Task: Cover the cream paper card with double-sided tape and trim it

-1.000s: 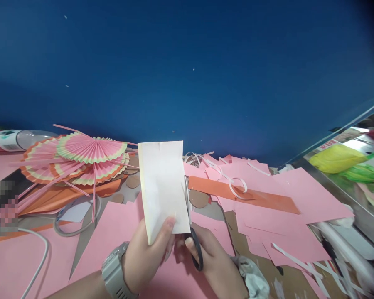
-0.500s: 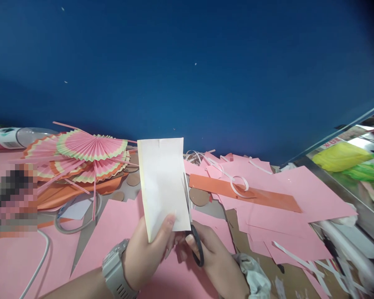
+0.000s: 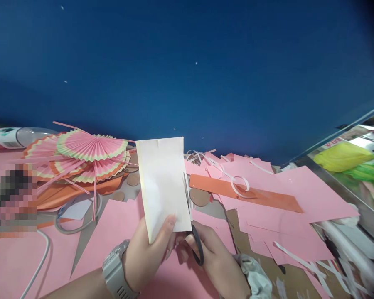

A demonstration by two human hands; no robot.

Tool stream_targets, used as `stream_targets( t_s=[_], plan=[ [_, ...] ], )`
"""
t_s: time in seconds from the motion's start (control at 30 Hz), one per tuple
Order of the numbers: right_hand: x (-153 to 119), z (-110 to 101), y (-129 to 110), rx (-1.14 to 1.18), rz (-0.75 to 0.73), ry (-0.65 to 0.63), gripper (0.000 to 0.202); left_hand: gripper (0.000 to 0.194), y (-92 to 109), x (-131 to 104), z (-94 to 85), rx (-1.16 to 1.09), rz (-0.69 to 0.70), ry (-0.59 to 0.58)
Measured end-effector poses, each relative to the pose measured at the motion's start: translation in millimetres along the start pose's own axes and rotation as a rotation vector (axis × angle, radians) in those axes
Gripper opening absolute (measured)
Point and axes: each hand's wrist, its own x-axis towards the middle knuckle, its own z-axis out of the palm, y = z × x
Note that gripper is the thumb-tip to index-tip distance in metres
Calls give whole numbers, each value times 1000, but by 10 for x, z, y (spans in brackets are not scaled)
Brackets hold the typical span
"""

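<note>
A white sheet of paper with a pale yellow left edge stands upright in my left hand, thumb pressed on its lower front. My right hand grips a pair of black-handled scissors, its thumb at the handle loop. Their blades point upward along the paper's right edge; whether they bite into it I cannot tell. The fingers of both hands meet just below the sheet. Pink paper lies beneath them.
Folded pink paper fans lie at the left, near a bottle and a cable. Pink sheets, an orange strip and white paper curls cover the right. A blue panel rises behind.
Almost nothing differs. The paper's top left corner has shifted very slightly left, and both hands keep their hold.
</note>
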Motion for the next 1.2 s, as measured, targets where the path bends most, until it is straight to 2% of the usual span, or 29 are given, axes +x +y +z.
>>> stream_targets(
  t_s=[1.2],
  plan=[
    [11, -4, 45, 67, 30, -2, 40, 52, 10, 4, 0, 36, -17, 25]
  ],
)
